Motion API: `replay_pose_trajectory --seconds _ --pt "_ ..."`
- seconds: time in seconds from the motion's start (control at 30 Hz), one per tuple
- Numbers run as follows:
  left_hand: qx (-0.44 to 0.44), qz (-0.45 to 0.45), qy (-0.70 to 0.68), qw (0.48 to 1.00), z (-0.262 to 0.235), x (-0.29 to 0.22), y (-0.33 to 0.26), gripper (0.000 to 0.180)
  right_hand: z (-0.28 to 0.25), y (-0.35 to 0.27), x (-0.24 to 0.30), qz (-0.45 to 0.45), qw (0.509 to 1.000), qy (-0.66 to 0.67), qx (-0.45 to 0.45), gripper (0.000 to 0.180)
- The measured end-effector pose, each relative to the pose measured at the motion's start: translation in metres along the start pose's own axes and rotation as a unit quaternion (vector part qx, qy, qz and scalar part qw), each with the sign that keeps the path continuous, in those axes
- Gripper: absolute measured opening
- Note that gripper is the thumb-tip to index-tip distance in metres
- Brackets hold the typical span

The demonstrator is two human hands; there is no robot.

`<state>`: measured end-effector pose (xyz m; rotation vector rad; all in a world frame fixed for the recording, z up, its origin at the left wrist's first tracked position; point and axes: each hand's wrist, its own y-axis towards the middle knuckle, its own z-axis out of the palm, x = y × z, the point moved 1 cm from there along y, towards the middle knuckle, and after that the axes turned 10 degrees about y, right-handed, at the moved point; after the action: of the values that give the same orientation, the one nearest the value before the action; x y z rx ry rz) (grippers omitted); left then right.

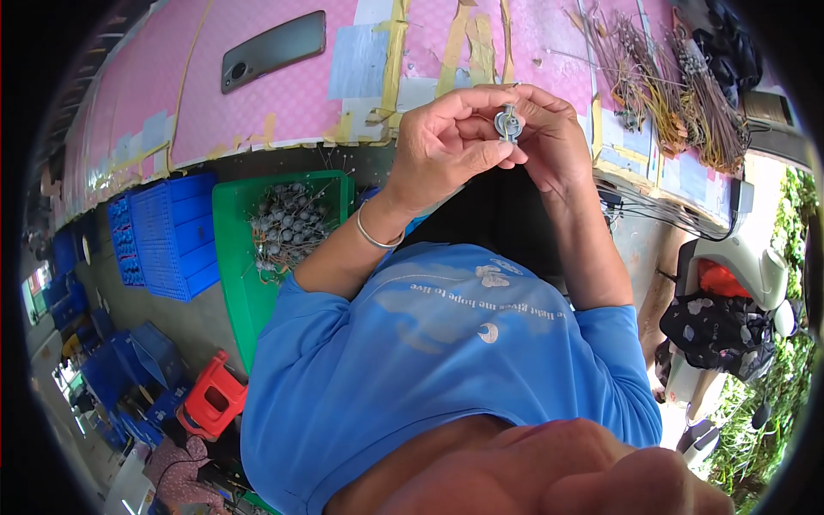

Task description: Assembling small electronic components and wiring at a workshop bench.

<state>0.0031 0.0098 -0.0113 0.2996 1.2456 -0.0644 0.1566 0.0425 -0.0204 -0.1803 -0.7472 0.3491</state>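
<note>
A small grey round part (508, 125) with a thin yellowish wire or strip across it is held up between my two hands, just over the table's near edge. My left hand (439, 154), with a bangle at the wrist, pinches it from the left with thumb and fingertips. From the right, my right hand (556, 142) closes its fingers around the part's far side. The right fingertips are partly hidden behind the part. Pink patterned sheeting, patched with tape, covers the table (232, 120) beneath and beyond.
A phone (275, 51) lies far left on the table. Bundles of wired parts (678, 94) lie at the far right. Left of my body, a green tub (232, 232) holds many grey round parts with wires (292, 225). Blue crates (176, 236) and a red stool (213, 399) stand farther left.
</note>
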Motion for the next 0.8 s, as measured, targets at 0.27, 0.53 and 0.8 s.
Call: replay_pose_trajectory --seconds 0.27,0.53,0.8 --pt "0.036 -0.078 -0.016 0.996 -0.042 -0.003 0.032 0.042 0.027 0.067 0.035 -0.056 0.907 -0.397 0.131 0.024" --pt "0.07 -0.139 -0.001 0.988 -0.048 0.004 0.043 0.042 0.05 0.201 0.058 -0.388 0.572 -0.722 0.031 0.02" --pt "0.096 -0.137 -0.014 0.986 -0.05 0.004 0.04 0.041 0.05 0.19 0.033 -0.389 0.382 -0.826 0.141 0.012"
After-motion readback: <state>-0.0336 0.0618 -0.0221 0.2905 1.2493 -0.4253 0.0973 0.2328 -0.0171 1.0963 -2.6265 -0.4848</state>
